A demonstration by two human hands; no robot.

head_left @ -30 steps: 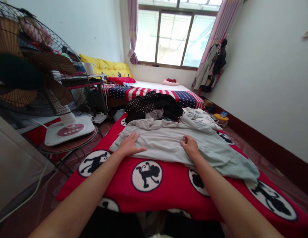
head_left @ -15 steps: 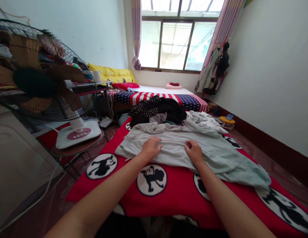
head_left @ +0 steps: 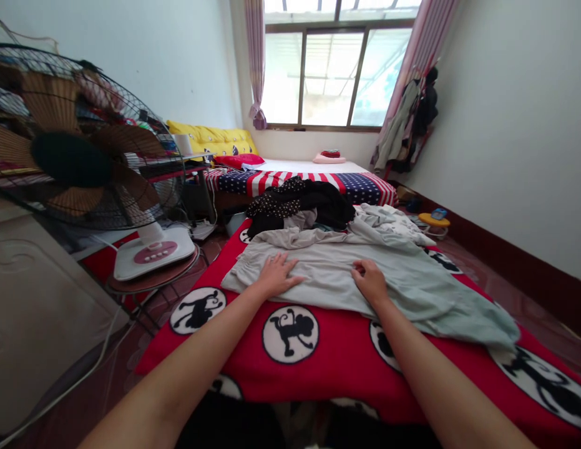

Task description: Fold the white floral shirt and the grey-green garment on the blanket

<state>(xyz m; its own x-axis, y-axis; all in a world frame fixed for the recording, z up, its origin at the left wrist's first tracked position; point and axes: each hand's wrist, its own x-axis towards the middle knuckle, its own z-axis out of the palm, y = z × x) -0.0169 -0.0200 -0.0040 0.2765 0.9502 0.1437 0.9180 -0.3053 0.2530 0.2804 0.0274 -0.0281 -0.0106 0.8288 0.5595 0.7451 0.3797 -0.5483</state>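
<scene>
A pale grey-green garment (head_left: 327,271) lies spread across a red blanket (head_left: 337,349) printed with black monkey circles. My left hand (head_left: 276,275) rests flat on the garment's left part, fingers stretched out. My right hand (head_left: 369,280) sits on the garment's middle with fingers curled, pinching the cloth. Behind the garment lie a crumpled light cloth (head_left: 388,221) and a heap of black clothes (head_left: 302,202).
A large standing fan (head_left: 84,162) on a small round table is at the left. Further back a bed with a stars-and-stripes cover (head_left: 309,181) stands under the window (head_left: 332,68). Clothes hang at the right wall (head_left: 412,118). A small yellow stool (head_left: 433,219) stands on the floor at right.
My left hand slid right along the garment from its left edge toward the middle, then settled flat. My right hand stayed on the cloth with curled fingers.
</scene>
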